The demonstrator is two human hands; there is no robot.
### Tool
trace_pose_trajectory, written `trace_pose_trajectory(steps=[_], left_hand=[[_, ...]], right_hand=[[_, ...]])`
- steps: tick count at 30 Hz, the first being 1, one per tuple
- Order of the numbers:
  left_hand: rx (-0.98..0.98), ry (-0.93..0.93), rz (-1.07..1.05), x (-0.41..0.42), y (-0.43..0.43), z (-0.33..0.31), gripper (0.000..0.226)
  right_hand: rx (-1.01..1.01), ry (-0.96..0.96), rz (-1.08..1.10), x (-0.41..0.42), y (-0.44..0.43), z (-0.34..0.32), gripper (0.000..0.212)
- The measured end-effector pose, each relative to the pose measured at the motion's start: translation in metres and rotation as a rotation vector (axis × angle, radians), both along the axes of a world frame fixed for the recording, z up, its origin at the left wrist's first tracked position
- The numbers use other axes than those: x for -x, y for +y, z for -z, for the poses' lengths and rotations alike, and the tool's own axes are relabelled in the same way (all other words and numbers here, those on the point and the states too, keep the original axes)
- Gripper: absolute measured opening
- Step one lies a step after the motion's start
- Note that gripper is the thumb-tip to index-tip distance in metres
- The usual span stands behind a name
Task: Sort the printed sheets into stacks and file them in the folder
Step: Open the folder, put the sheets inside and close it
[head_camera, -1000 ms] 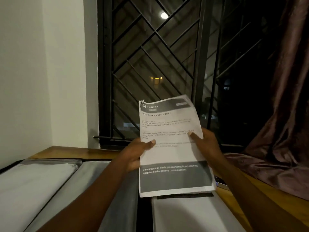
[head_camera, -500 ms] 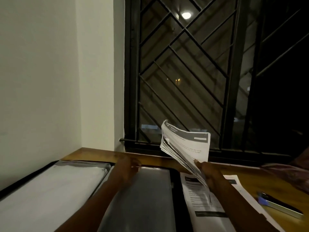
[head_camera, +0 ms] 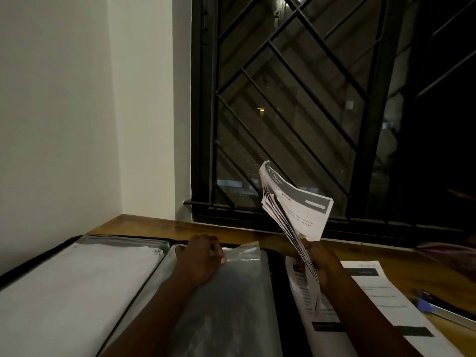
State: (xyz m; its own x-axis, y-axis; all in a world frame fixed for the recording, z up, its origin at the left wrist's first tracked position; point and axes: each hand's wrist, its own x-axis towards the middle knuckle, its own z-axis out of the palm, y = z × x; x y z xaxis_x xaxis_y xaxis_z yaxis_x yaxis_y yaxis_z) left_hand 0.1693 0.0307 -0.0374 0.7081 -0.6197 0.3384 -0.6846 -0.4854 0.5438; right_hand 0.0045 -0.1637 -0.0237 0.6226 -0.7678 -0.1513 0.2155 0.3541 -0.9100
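Observation:
An open black folder (head_camera: 277, 279) with clear plastic sleeves lies on the wooden table (head_camera: 159, 228). My left hand (head_camera: 203, 256) pinches the top edge of the right-hand sleeve (head_camera: 231, 292). The left-hand sleeve (head_camera: 77, 279) holds white sheets. My right hand (head_camera: 322, 264) grips a sheaf of printed sheets (head_camera: 293, 210), held upright and fanned, with its top bending over. To the right of the folder, more printed sheets (head_camera: 373, 287) lie flat on the table in overlapping piles.
A white wall stands at the left. Behind the table is a dark window with a black metal grille (head_camera: 283, 112). A blue-and-silver object (head_camera: 438, 307) lies at the table's right edge. A dark curtain's hem (head_camera: 453, 253) rests at far right.
My left hand has let go of the sheaf and now pinches the sleeve's top edge. My right hand alone holds the sheaf, turned edge-on. The view dropped toward the folder.

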Motion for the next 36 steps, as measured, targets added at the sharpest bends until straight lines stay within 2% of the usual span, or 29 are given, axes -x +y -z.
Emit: trace_pose_trajectory(steps=[3,8,12,14,17,20,26,29,33,36], left_hand=[[0.109,-0.001,0.133,0.002,0.006,-0.003,0.011],[0.188,-0.022,0.137,0.007,0.009,-0.001,0.019],[0.085,-0.013,0.175,0.008,0.009,-0.002,0.026],[0.024,-0.014,0.157,0.009,0.008,-0.003,0.029],[-0.056,-0.066,0.14,0.01,0.005,-0.004,0.019],[-0.009,-0.105,0.103,0.013,0.001,-0.003,0.021],[-0.034,-0.156,0.069,0.013,0.0,-0.002,0.031],[-0.015,-0.175,0.024,0.017,0.0,-0.004,0.047],[0.04,-0.158,0.021,0.014,0.001,-0.003,0.022],[0.012,-0.11,0.08,0.012,-0.001,0.002,0.017]], right_hand=[[-0.037,-0.028,-0.026,-0.001,0.002,0.002,0.023],[-0.048,-0.062,-0.029,-0.001,0.004,0.004,0.032],[-0.063,-0.132,-0.051,-0.004,0.005,-0.005,0.018],[-0.076,-0.165,-0.044,-0.007,0.006,-0.01,0.018],[-0.035,-0.151,-0.006,-0.017,0.004,-0.016,0.021],[0.033,-0.114,0.069,-0.032,0.002,-0.035,0.031],[0.149,-0.212,0.214,-0.074,0.015,-0.086,0.032],[0.181,-0.267,0.309,-0.098,0.023,-0.099,0.034],[0.265,-0.244,0.405,-0.118,0.03,-0.1,0.034],[0.314,-0.26,0.423,-0.127,0.031,-0.092,0.035]])
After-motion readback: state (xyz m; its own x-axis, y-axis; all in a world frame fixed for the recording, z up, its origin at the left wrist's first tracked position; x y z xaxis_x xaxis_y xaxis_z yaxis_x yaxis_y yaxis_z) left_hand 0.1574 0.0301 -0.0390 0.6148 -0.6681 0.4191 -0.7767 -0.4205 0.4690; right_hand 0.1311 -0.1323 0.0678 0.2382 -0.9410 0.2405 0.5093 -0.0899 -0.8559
